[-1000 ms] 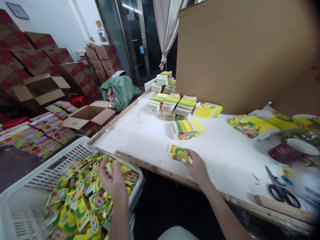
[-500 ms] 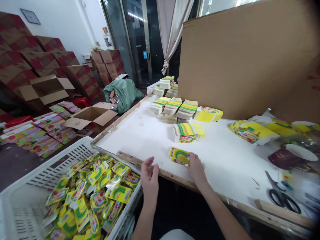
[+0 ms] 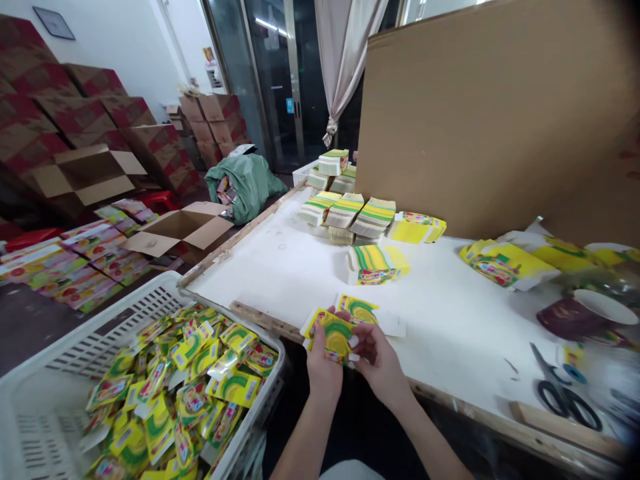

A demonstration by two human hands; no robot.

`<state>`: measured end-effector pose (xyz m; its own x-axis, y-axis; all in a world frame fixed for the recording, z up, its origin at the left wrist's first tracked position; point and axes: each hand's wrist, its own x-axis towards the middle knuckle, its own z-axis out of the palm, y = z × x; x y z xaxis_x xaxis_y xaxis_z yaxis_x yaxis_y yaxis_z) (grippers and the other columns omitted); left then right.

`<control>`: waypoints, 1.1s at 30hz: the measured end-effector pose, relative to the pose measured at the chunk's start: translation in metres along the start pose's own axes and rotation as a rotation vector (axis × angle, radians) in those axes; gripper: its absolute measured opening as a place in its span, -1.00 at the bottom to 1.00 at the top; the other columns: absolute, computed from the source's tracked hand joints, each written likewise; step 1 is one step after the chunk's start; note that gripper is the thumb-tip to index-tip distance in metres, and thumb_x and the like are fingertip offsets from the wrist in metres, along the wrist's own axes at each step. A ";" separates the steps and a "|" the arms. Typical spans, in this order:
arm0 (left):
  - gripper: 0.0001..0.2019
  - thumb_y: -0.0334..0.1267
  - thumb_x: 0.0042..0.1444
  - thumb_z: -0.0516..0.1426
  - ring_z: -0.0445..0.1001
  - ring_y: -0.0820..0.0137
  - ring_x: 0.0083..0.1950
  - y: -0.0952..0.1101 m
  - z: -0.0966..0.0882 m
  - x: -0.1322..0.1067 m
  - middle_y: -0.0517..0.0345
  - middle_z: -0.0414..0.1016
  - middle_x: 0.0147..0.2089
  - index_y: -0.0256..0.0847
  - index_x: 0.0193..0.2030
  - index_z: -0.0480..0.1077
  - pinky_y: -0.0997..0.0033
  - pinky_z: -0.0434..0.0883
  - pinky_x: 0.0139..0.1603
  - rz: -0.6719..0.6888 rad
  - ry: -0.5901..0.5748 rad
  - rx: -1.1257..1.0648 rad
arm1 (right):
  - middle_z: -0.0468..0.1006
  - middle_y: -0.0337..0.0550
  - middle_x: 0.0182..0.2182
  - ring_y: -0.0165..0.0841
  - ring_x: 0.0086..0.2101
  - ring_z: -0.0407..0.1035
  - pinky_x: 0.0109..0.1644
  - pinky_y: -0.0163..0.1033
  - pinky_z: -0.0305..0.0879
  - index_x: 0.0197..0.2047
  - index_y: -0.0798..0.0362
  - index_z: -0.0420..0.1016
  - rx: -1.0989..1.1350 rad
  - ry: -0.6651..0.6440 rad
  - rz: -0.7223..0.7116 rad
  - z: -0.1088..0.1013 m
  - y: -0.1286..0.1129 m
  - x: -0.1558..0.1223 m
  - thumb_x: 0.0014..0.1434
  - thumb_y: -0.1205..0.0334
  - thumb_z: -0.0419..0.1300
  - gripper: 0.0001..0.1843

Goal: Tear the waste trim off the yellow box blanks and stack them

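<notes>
My left hand [image 3: 324, 373] is closed round a small yellow carton [image 3: 335, 337] with a green curved print, its thumb lying over the front. At the carton's right end, my right hand [image 3: 383, 367] pinches the edge with thumb and fingers. Both hands are just above the table's front edge. Right behind them another yellow carton [image 3: 361, 308] lies flat on the white tabletop, a pale flap showing to its right. A stack of flattened cartons [image 3: 377, 267] stands farther back.
At my left is a white plastic basket [image 3: 167, 287] holding many yellow cartons. More carton stacks [image 3: 345, 212] line the back, before a tall cardboard sheet [image 3: 480, 127]. Scissors [image 3: 565, 397], a dark red cup [image 3: 565, 317] and a wooden strip [image 3: 565, 427] lie at the right.
My right hand has lifted a carton off the table and brought it left and nearer. My left hand has moved right and closed on it. Another carton now shows where it lay.
</notes>
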<state>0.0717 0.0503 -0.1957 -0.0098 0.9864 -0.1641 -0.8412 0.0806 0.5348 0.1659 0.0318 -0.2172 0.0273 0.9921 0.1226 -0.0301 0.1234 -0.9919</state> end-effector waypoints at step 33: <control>-0.73 -0.10 -0.04 0.13 0.40 0.38 -0.26 0.001 -0.028 0.008 0.13 0.42 -0.30 -0.23 -0.25 0.34 0.40 0.35 -0.20 0.285 0.058 0.550 | 0.46 -0.23 -0.51 -0.36 -0.46 0.32 -0.35 -0.26 0.28 -0.43 0.08 0.42 -0.180 0.095 0.045 -0.013 -0.009 0.002 -0.06 0.30 0.15 -0.94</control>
<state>0.0554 0.0543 -0.2202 -0.2353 0.9719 0.0119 -0.3995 -0.1079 0.9104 0.1791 0.0326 -0.2081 0.1246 0.9887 0.0832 0.1456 0.0647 -0.9872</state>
